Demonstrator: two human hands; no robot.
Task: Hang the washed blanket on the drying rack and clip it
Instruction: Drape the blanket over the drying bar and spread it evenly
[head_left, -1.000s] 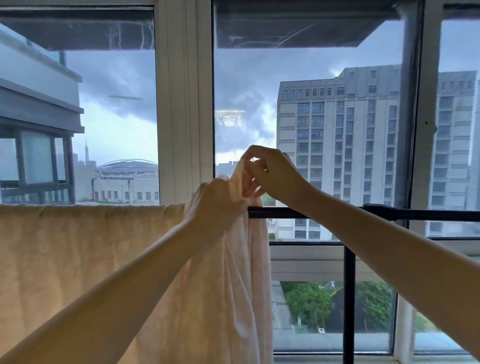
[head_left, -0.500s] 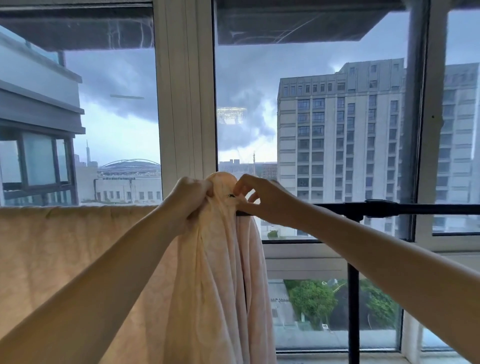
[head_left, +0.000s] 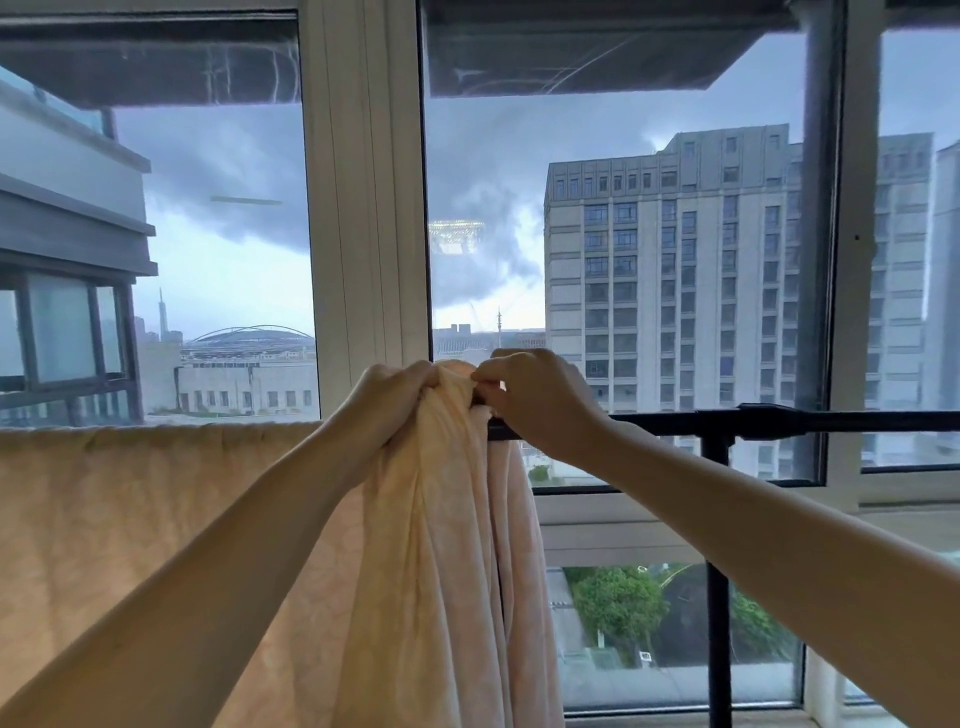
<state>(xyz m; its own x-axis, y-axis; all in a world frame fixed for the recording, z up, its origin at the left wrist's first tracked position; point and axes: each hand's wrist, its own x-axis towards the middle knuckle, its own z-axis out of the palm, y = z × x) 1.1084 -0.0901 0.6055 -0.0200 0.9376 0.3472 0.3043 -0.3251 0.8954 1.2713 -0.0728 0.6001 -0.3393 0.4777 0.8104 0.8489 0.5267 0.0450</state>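
Observation:
A pale peach blanket (head_left: 130, 519) hangs over the black bar of the drying rack (head_left: 779, 422), spread flat on the left and bunched into long folds in the middle. My left hand (head_left: 387, 397) grips the bunched top of the blanket at the bar. Right beside it, my right hand (head_left: 535, 395) pinches the blanket's edge over the bar with fingertips and thumb. Whether a clip is in the fingers cannot be told. To the right of my hands the bar is bare.
A black upright post (head_left: 718, 571) of the rack stands right of centre. Close behind the rack are large windows with a white frame (head_left: 363, 208). Buildings and trees lie outside.
Both hands have come down with the raised blanket edge to the bar. The bunched fabric now sits on the bar between them, and the hands are closer together.

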